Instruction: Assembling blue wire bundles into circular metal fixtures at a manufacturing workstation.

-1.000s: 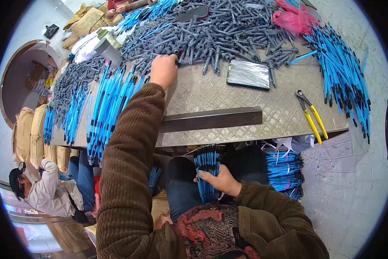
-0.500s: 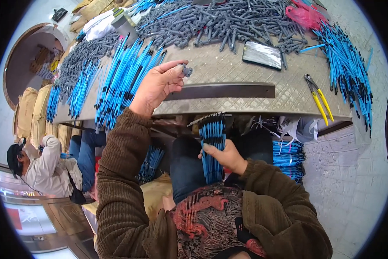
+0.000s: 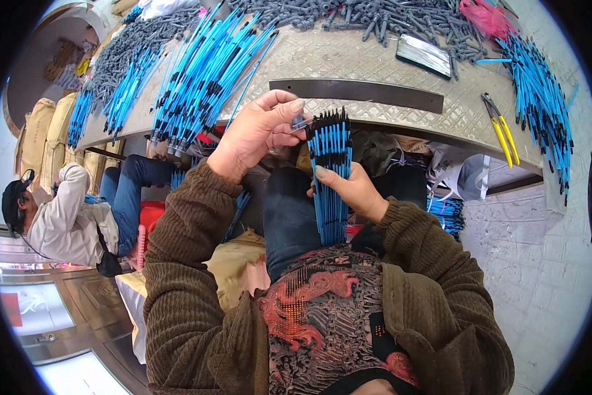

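Note:
My right hand is wrapped round a fanned bundle of thin blue rods with black tips, upright above my lap with its thumb across the front. Just left of the bundle's top end, my left hand pinches a small grey plastic piece between thumb and fingers. That piece is partly hidden by the fingers and lies close to the black tips; whether it touches them I cannot tell. On the table, more blue rods lie in a loose stack beyond my left hand.
The table carries a heap of grey plastic plugs, a dark metal bar, a phone, yellow-handled cutters and a pink bag. More blue rods lie at the right. A seated person is at the left.
My left hand has come down and right from above the table, bringing the grey piece to the bundle's top. My right hand has lifted the bundle. The view has shifted somewhat.

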Demonstrator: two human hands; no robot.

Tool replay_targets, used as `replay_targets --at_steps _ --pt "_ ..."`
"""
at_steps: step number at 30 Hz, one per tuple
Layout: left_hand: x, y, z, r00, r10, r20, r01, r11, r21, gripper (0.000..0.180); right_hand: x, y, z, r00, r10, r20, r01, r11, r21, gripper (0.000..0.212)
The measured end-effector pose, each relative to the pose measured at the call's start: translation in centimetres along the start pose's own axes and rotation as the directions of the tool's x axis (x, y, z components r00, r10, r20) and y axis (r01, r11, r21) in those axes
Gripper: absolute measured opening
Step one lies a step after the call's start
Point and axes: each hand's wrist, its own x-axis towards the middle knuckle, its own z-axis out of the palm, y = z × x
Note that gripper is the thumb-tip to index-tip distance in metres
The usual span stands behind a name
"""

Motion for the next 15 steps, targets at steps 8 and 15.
replay_targets --at_steps 8,15 --pt "-0.8 0.3 0.7 0.995 0.039 -0.093 -0.032 0.996 0.078 0.023 0.1 -0.2 0.8 1.0 0.009 -0.003 -0.009 0.999 -0.045 0.032" --pt "-1.2 0.7 0.9 0.987 0.115 -0.112 -0.079 0.956 0.281 0.027 0.5 0.5 1.0 0.999 -0.031 -0.013 0.03 0.996 -0.086 0.031"
